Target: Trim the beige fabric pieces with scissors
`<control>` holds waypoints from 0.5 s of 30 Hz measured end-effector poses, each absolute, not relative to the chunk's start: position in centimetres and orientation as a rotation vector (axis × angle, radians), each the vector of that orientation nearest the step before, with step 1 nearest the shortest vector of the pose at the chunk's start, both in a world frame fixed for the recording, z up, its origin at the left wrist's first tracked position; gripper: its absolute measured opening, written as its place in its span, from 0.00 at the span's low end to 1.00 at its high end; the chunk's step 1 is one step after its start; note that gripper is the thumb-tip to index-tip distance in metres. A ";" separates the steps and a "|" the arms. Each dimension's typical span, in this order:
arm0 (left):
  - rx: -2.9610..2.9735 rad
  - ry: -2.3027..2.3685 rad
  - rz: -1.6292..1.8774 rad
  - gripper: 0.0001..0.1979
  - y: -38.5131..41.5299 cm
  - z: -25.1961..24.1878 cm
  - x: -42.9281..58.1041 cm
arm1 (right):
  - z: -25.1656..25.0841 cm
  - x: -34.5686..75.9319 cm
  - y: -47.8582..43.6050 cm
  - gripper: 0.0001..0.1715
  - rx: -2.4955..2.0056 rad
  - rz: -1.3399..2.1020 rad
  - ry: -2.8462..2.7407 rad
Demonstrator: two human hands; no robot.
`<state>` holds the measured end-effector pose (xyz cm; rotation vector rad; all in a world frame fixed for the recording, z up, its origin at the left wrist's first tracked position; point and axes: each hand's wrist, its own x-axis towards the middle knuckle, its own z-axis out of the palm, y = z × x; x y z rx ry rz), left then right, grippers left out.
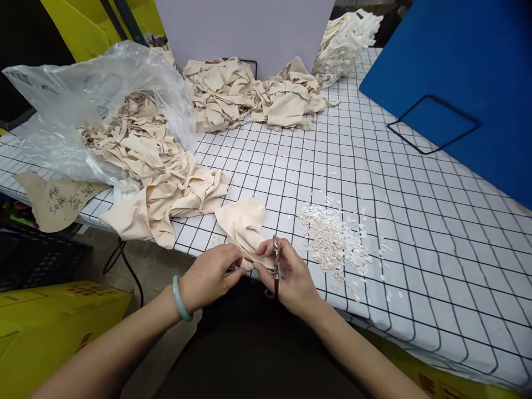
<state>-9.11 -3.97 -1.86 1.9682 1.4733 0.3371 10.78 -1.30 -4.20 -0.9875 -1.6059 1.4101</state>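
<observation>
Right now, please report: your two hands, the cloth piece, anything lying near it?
Left hand at near edge of cloth piece, grip unclear. Right hand holding small metal tool at piece's right side. Cloth heap left, small pale scraps right.

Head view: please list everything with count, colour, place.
cloth piece: one, beige, front
tool: one, silver, right hand
snippets: many, whitish, right
cloth heaps: several, beige, back and left
bag: one, clear, left
template: one, tan, left
bundle: one, white, back
panels: two, lilac and blue, behind
wire loops: two, black, by panels
tablecloth: one, white, centre
boxes: several, yellow, edges
crate, cable: one each, black, left
bracelet: one, green, left wrist
left hand, right hand: two, bare, front
</observation>
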 end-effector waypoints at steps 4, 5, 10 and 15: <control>2.066 1.645 0.438 0.03 -5.2 -2.0 -7.5 | -4.2 10.9 -1.5 0.12 -1.044 1.445 -1.439; 2.010 1.637 0.516 0.04 -5.4 -1.8 -7.2 | -4.0 11.0 -1.5 0.13 -1.034 1.469 -1.433; 1.192 1.232 0.890 0.10 -4.6 0.0 -6.7 | -3.5 10.8 -1.5 0.16 -0.859 1.680 -1.478; 0.771 1.105 0.830 0.17 -3.9 1.0 -7.2 | -4.3 10.2 -0.5 0.15 -0.890 1.659 -1.528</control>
